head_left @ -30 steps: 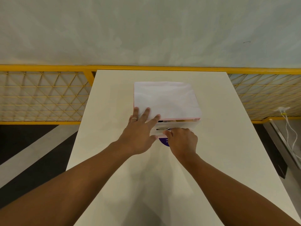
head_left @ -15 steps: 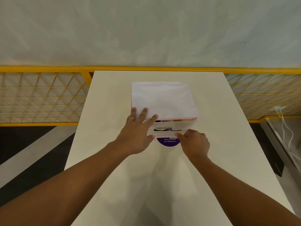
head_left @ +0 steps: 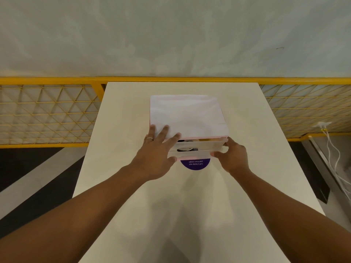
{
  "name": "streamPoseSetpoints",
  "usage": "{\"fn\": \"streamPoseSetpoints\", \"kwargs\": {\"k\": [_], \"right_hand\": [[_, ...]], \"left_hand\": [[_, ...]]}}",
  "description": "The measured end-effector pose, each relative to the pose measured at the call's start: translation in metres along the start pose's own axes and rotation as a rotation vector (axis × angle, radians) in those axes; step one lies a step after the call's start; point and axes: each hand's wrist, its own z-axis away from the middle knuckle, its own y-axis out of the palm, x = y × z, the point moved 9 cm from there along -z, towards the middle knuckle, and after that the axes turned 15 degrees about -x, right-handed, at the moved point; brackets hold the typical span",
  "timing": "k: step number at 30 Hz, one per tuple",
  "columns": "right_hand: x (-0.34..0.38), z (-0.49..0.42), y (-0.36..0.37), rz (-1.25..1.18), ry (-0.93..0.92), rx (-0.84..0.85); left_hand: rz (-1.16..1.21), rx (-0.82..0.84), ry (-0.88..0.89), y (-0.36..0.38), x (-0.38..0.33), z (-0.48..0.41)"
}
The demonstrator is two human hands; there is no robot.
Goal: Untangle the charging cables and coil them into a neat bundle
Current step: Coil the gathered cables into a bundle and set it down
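- White flat table [head_left: 247, 186] carries everything.
- Pale box, white top, pink edges [head_left: 190, 114], stands at its middle.
- Left hand [head_left: 155, 158] presses spread flat on the box top, probably against sliding.
- Right hand [head_left: 233, 158] pinches the white drawer [head_left: 197, 147] at its end, likely to pull.
- Dark shape [head_left: 187, 149] in the drawer gap may be the charging cables; I cannot tell.

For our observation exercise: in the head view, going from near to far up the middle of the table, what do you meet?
Purple sticker → pulled-out drawer → white top of the box → yellow railing → grey wall.
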Motion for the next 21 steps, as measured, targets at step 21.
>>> {"fn": "streamPoseSetpoints", "kwargs": {"k": [21], "right_hand": [[-0.015,0.018,0.007,0.395,-0.058,0.352]], "left_hand": [[0.046,-0.015,-0.085,-0.026,-0.007,-0.008]]}}
